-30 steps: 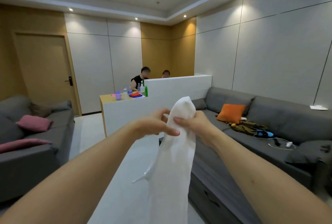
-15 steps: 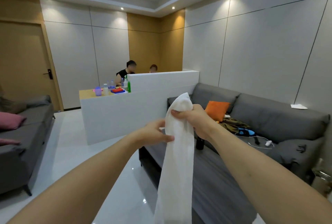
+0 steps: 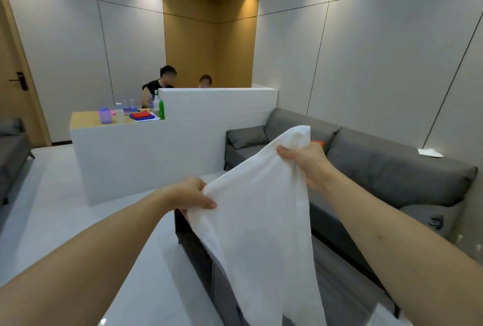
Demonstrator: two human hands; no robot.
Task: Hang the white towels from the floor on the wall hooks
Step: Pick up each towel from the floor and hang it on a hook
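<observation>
Both hands grip one white towel (image 3: 258,210), the right hand (image 3: 307,162) at 1 o'clock, the left hand (image 3: 192,193) at 9 o'clock, fingers curled on cloth. Bottles (image 3: 119,112) stand on the far surface (image 3: 86,119) at 10 o'clock.

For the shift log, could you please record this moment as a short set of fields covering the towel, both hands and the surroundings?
towel: white towel, held up in the air, spread between both hands
left hand: left hand pinches the lower edge
right hand: right hand grips the upper corner
behind: grey sofa, white counter
wall hooks: none in view
task state: towel not yet hung
</observation>
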